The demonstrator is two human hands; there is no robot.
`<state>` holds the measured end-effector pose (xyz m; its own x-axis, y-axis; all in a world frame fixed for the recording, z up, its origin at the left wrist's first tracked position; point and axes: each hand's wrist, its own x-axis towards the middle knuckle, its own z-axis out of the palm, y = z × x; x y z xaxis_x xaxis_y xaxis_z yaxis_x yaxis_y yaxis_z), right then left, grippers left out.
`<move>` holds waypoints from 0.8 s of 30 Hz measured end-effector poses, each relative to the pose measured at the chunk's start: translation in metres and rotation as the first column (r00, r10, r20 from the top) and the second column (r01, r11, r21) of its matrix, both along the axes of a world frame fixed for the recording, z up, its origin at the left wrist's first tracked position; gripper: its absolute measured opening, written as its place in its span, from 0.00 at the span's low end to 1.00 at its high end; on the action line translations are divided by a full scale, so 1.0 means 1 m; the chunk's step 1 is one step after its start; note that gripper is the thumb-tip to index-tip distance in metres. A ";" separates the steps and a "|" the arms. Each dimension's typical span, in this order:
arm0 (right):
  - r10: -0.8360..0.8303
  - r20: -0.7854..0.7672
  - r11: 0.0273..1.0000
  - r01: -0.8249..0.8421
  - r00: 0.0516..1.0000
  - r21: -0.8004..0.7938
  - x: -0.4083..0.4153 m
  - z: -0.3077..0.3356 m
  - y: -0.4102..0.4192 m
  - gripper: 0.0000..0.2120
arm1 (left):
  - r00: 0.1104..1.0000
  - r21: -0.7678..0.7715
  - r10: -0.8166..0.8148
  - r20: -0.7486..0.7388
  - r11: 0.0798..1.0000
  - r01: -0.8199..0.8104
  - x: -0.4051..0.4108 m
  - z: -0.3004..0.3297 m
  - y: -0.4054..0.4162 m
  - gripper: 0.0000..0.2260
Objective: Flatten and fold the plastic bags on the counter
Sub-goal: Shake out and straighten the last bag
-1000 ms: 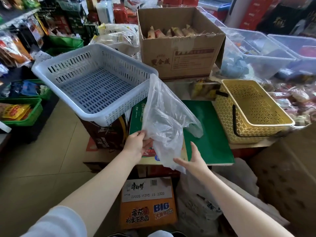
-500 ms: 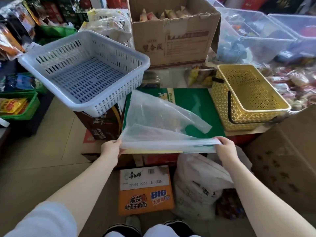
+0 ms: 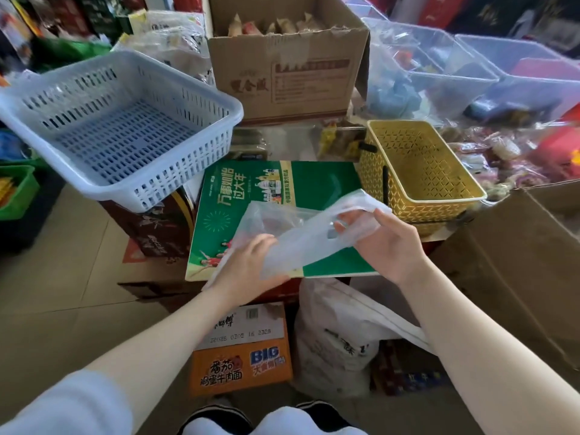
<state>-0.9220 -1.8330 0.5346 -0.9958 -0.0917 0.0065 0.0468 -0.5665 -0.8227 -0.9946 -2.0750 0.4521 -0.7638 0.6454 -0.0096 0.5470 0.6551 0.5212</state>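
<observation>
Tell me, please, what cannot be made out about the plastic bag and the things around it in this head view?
- Plastic bag: its near left corner is hidden under the left hand; whether it is already folded cannot be told.
- Right hand: its fingertips are veiled by the bunched film.
- Green box: its near print is covered by the bag.
- Cardboard box: its packets are too small and blurred to name.

Green box (image 3: 317,186): large pale characters "万事如意过大年" printed across the lid; smaller print beside them is too small to read.
Orange carton (image 3: 240,368): "BIG" in blue letters, "大食桶" beneath it, and "番茄鸡蛋牛肉面" in black.
Orange carton, white top strip: stamped "22026 0305 16 2328"; a barcode sits above it.
Brown cardboard box (image 3: 282,73): three large dark characters, not legible.
</observation>
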 end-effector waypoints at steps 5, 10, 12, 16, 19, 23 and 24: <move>-0.340 0.121 0.870 0.263 0.933 0.418 -0.001 0.008 0.008 0.14 | 0.995 0.215 0.099 -0.029 0.972 -0.090 -0.001 -0.008 0.009 0.24; -0.647 -0.102 0.289 0.366 0.755 0.885 0.014 -0.020 0.038 0.13 | 0.986 0.192 0.140 -0.089 0.974 -0.121 -0.011 -0.010 -0.002 0.20; -0.685 -0.143 0.176 0.352 0.714 0.919 0.018 -0.029 0.052 0.11 | 0.976 0.161 0.191 -0.104 0.972 -0.173 -0.014 -0.010 -0.003 0.12; -0.738 -0.039 0.140 0.210 0.674 0.968 0.025 -0.043 0.066 0.13 | 0.968 -0.033 0.235 -0.086 0.970 -0.239 -0.019 -0.017 -0.001 0.06; -0.779 0.301 0.468 0.191 0.550 0.863 0.030 -0.051 0.064 0.14 | 0.942 -0.191 0.336 0.015 0.925 -0.328 -0.024 -0.027 -0.008 0.06; -0.683 0.627 0.720 0.492 0.374 0.490 0.026 -0.046 0.055 0.11 | 0.736 -0.183 0.622 0.266 0.783 -0.595 -0.031 -0.029 -0.015 0.10; -0.650 0.669 0.725 0.558 0.360 0.403 0.023 -0.045 0.054 0.13 | 0.614 -0.120 0.659 0.435 0.718 -0.686 -0.032 -0.027 -0.015 0.11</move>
